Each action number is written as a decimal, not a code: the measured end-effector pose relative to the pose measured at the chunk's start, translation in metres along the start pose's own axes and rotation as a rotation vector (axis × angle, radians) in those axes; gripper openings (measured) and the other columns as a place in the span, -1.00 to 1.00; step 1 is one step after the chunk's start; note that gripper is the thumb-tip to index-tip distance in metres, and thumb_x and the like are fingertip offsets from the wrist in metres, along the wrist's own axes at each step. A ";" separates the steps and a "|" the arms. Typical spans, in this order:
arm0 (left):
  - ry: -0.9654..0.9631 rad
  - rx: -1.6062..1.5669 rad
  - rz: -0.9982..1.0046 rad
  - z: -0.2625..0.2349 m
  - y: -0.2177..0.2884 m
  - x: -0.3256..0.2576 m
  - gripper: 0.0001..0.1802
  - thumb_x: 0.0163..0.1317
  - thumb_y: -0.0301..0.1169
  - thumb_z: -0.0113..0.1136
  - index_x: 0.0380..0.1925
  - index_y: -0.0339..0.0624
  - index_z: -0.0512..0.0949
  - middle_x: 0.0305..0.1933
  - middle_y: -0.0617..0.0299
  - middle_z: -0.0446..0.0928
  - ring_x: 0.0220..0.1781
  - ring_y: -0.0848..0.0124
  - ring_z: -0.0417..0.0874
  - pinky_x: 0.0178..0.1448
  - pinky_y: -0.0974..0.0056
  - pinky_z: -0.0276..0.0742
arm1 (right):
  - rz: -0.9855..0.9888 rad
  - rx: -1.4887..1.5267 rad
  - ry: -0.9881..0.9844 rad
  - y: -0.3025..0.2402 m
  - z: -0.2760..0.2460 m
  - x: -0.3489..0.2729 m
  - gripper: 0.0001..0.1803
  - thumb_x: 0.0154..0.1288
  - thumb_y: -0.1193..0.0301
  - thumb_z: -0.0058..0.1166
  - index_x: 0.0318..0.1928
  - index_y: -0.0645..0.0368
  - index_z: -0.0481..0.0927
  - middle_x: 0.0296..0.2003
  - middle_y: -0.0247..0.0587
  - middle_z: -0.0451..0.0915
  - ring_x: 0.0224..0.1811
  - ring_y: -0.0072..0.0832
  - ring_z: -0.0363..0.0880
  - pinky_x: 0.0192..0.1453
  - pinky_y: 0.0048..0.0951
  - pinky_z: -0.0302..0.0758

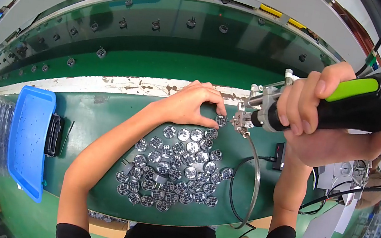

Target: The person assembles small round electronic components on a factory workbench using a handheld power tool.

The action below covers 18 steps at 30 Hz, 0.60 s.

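Note:
My right hand (310, 106) is wrapped round a black electric screwdriver (360, 110) with a green strip, held roughly level and pointing left. A metal nozzle fitting (243, 119) sits at its front end. My left hand (187, 103) pinches a small round metal part (221, 120) between thumb and fingers, just left of that nozzle. Whether tip and part touch, I cannot tell. Below my left hand, many similar round parts (176, 160) with dark, patterned tops lie spread over the green table (100, 179). A few lie on their sides with prongs showing.
At the left stands a blue tray (13, 144) beside a black case (54, 135). A conveyor belt (150, 58) carrying spaced round parts runs behind a worn white ledge (123, 82). A clear hose (256, 185) and black cable hang by my right arm, near a small black box (279, 156).

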State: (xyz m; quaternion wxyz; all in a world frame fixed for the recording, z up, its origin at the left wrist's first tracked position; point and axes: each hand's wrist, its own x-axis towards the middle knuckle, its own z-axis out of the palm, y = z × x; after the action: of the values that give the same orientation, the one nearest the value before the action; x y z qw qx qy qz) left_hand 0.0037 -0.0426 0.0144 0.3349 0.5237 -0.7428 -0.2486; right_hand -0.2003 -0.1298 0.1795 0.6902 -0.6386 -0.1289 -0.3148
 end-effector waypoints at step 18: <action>0.030 -0.016 -0.002 0.004 -0.005 -0.003 -0.63 -0.01 -0.20 0.61 -0.25 -0.06 0.67 -0.04 0.36 0.68 0.19 0.27 0.56 0.30 0.10 0.30 | -0.039 -0.056 0.031 0.052 -0.003 0.002 0.09 0.07 -0.72 -0.21 -0.11 0.20 0.41 -0.64 -0.43 0.35 -0.71 -0.61 0.29 -0.59 -0.49 0.31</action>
State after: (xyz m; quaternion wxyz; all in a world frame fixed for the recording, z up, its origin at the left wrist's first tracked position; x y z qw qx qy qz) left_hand 0.0040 -0.0416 0.0073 0.3499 0.5254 -0.7351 -0.2472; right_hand -0.1685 -0.1338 0.1385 0.6678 -0.6500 -0.1218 -0.3415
